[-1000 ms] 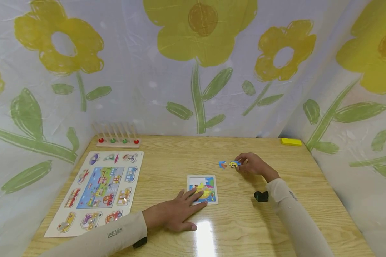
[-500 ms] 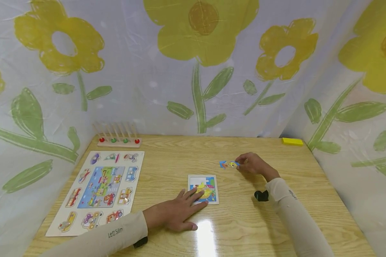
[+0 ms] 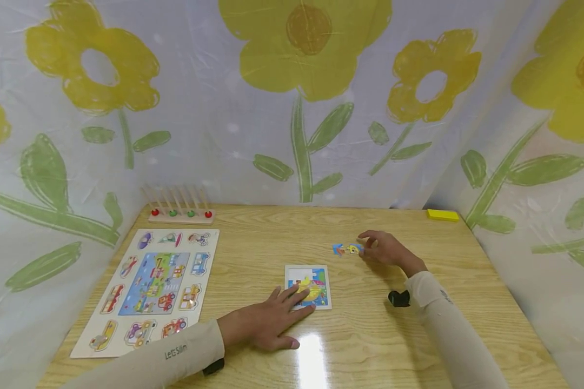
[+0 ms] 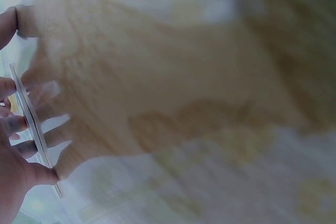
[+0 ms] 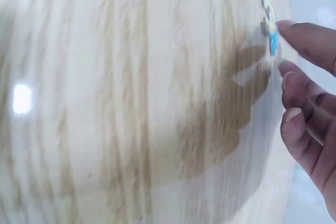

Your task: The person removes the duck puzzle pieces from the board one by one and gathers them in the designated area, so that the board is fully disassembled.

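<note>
My left hand point(image 3: 272, 321) lies with spread fingers over the lower left of a small square jigsaw puzzle point(image 3: 328, 292) in a white frame. The puzzle shows a yellow figure on blue and green; its upper left is bare white, and the fingers cover part of the picture. In the left wrist view the hand point(image 4: 21, 145) lies along the frame's thin edge point(image 4: 34, 124). My right hand point(image 3: 386, 249) is beside a yellow and blue puzzle piece point(image 3: 354, 249), fingertips right at its edge, thumb and fingers apart. Left of it lies a blue and orange piece point(image 3: 338, 249).
A large vehicle peg puzzle board point(image 3: 201, 270) covers the table's left side, partly under the left sleeve point(image 3: 175, 351). Behind it stands a wooden bead rack point(image 3: 181, 220) with upright pegs. A yellow block point(image 3: 442, 215) lies at the back right. Flower-printed curtains surround the wooden table point(image 3: 253, 243).
The right hand's fingers have parted and drawn slightly right, off the yellow and blue piece, after shifting it toward the blue and orange piece. The left hand has stayed put.
</note>
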A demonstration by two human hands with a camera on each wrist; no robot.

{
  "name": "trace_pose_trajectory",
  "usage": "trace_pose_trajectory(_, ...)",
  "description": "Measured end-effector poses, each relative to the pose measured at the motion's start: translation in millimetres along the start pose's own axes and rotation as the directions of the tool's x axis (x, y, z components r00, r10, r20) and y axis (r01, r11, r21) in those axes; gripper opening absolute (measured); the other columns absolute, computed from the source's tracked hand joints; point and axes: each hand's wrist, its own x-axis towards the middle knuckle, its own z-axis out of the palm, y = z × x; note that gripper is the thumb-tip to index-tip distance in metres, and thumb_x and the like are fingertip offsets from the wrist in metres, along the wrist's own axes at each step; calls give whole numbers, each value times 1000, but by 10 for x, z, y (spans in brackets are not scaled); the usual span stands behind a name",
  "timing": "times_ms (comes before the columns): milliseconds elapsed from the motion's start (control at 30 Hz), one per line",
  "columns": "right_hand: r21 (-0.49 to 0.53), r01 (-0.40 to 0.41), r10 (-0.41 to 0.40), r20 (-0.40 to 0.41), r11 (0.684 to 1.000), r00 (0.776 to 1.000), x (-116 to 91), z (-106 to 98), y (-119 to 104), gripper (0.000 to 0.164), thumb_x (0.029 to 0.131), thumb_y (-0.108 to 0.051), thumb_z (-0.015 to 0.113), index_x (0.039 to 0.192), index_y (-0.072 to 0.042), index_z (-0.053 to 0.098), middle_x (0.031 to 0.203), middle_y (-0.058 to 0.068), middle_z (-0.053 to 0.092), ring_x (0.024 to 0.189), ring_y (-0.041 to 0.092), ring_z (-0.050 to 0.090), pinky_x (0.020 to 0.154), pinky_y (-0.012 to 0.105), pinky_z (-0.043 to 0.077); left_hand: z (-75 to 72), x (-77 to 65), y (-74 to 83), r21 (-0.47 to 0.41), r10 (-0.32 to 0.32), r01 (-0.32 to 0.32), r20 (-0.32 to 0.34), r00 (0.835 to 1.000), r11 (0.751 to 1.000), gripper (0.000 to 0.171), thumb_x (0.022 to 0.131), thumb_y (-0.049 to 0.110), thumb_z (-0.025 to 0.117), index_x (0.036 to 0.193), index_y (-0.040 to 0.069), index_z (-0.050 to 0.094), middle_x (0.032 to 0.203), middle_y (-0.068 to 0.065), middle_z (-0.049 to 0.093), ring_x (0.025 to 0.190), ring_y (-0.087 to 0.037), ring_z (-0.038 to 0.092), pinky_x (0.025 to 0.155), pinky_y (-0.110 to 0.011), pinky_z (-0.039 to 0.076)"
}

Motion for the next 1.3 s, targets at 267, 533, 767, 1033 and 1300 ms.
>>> trace_pose_trajectory(267,8,-15,15,-38,1000,999,-64,11,35,42,98,-17,67,135,0,57,113,22,67,73,18,61,74,39,52,7,5,-4,3,-2,2,0,1000,1000,75,103,58,40,163,21,17,169,-13,8,155,-40,6,116,-67,22)
trace_pose_trajectory(533,58,53,-52,-20,997,998,-93,112,-130,29,98,-15,66,124,-2,66,104,14,67,73,17,57,68,32,48,-4,4,-2,3,-2,2,2,1000,1000,75,103,58,41,163,21,17,169,-14,7,155,-40,4,116,-67,21)
trace_pose_trajectory(767,82,131,-134,29,988,991,-103,267,-325,28,97,-17,68,121,-4,69,100,8,68,67,13,52,63,27,46,7,12,-7,1,4,-4,-7,1000,1000,74,103,58,41,163,20,19,169,-14,9,155,-42,7,114,-69,23)
trace_pose_trajectory(1033,95,252,-259,69,963,963,-99,448,-512,23,96,-15,69,114,-2,70,96,5,68,72,9,56,65,24,49,0,9,-1,-2,-2,2,-2,1000,1000,75,103,59,41,163,21,18,169,-14,9,155,-42,7,114,-69,24)
trace_pose_trajectory(1300,74,308,-315,125,949,941,-69,622,-708,20,96,-15,69,114,-5,73,96,2,72,71,9,56,104,46,46,7,22,-20,-8,-1,1,5,1000,1000,75,102,60,40,163,22,17,169,-13,8,155,-41,6,114,-69,24)
